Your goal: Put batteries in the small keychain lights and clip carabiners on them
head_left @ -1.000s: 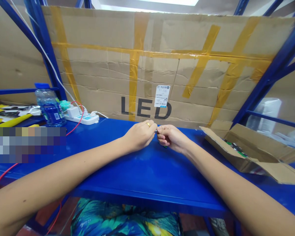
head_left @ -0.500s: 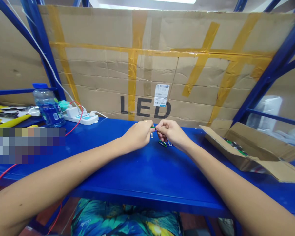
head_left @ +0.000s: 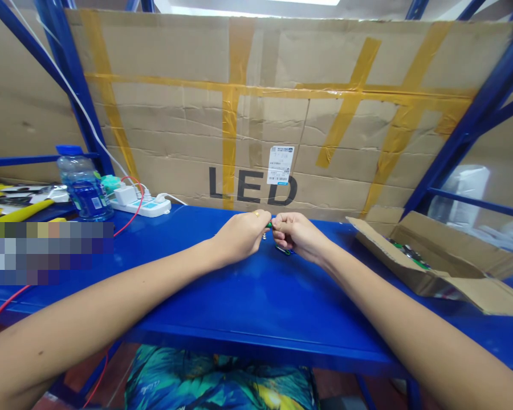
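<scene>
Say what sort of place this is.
Probably a small workshop or storeroom workbench: a blue table framed by blue rack posts, a big taped carton marked LED behind it, and an open box of small parts, some green, at the right.

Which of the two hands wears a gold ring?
The left hand: a gold ring shows on its finger, while no ring is visible on the right hand.
</scene>
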Demonstrator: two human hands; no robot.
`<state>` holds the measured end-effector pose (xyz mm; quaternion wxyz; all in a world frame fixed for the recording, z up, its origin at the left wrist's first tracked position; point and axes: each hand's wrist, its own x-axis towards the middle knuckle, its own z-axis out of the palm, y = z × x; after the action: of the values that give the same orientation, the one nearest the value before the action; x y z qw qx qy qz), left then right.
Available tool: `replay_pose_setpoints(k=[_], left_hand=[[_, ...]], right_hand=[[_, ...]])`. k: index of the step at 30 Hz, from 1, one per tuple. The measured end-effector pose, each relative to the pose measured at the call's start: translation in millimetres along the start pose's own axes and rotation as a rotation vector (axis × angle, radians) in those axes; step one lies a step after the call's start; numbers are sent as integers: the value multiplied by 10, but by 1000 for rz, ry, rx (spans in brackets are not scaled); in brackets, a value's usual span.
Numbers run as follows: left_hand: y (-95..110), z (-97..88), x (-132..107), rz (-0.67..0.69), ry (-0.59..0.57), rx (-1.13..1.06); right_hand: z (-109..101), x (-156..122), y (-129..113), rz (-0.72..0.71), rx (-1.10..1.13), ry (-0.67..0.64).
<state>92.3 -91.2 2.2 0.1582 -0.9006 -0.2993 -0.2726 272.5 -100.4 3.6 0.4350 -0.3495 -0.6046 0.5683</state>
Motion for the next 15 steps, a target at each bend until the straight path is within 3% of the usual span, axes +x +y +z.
replay_pose_setpoints(k=[3, 9, 15], left_hand=[[12, -16, 1, 15, -6, 13], [34, -41, 26, -39, 62, -178], [-17, 21, 42, -65, 45, -197]], right_hand=[[3, -15, -39, -18, -47, 12], [-20, -2, -70, -178, -246, 115], [-45, 18, -51, -175, -295, 107]])
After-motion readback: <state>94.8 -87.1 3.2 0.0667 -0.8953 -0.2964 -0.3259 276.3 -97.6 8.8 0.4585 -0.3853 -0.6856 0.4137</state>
